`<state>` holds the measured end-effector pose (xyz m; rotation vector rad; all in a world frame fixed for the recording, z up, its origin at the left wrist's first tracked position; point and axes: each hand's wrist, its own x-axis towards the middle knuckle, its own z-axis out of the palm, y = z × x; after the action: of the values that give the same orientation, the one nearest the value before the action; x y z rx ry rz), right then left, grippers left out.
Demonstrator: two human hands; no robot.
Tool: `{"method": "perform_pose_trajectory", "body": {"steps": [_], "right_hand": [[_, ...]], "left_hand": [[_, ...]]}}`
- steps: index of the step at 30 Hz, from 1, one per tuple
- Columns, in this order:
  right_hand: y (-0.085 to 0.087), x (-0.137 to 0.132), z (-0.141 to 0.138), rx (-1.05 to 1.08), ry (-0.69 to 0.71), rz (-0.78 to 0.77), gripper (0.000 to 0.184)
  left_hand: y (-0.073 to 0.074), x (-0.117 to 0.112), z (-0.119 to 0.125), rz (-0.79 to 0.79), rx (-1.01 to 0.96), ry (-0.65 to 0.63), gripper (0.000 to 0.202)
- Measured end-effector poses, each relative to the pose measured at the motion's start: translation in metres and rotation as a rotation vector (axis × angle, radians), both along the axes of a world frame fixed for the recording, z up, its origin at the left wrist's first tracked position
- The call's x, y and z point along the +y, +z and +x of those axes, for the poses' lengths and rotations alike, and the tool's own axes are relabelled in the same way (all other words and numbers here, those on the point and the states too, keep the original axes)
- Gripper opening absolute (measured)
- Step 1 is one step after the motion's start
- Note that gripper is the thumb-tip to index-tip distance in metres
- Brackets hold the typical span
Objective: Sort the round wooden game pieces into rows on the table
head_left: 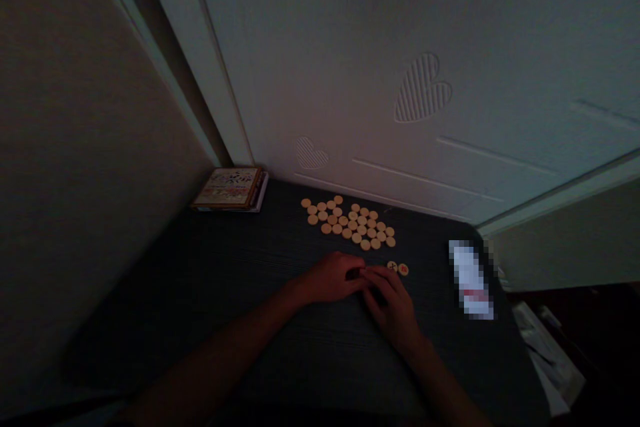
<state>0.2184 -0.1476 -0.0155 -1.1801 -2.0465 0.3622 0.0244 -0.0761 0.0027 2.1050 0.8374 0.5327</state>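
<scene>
Left hand: your left hand [337,277] comes in from the left, low over the table, fingers bent inward; you cannot tell from here whether a piece sits in its fingertips.
Right hand: your right hand [393,307] slants in from the near right, fingers curled to meet the left's; its grasp is likewise hidden. The meeting fingertips would suit handling something small between both hands, but nothing shows.
Main spread: wooden xiangqi pieces [362,229] lie flat, apparently one layer deep, on the far side of your hands; no characters can be read on them. Lying unstacked probably leaves each one easy to reach.
Marked pair: two character-side-up pieces [403,269], the left marked dark, the right red, lie side by side just beyond your right hand, apart from the spread; the gap likely keeps them from mixing.
Table: dark tabletop [200,287], set against the heart-embossed panel [350,100].
Far left corner: stack of books or flat boxes [230,187], probably put there to leave working room.
Right side: pale item [473,277], pixelated, identity unclear; well apart from the pieces.
</scene>
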Motion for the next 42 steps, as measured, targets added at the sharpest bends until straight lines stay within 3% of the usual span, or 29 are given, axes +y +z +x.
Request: {"method": "perform_pose_trajectory", "body": {"steps": [6,21,32,38,42], "right_hand": [[0.0001,0.0013,0.0017,0.003,-0.043,-0.013,0.035],[0.0039,0.0065,0.0009,-0.016,-0.140,0.029,0.031],[0.0030,0.0059,0.0004,0.045,-0.132,0.066,0.028],[0.0017,0.0038,-0.0005,0.009,-0.060,0.052,0.030],[0.0018,0.0040,-0.0013,0.033,-0.112,0.017,0.026]], "left_hand": [[0.0047,-0.0016,0.0003,0.007,0.012,0.010,0.029],[0.0084,-0.0038,-0.0002,-0.022,-0.042,-0.008,0.027],[0.0044,-0.0048,0.0014,-0.044,-0.071,0.019,0.025],[0.0022,-0.0044,0.0016,-0.019,-0.033,0.040,0.026],[0.0032,-0.0044,0.0019,-0.023,-0.041,0.036,0.028]]}}
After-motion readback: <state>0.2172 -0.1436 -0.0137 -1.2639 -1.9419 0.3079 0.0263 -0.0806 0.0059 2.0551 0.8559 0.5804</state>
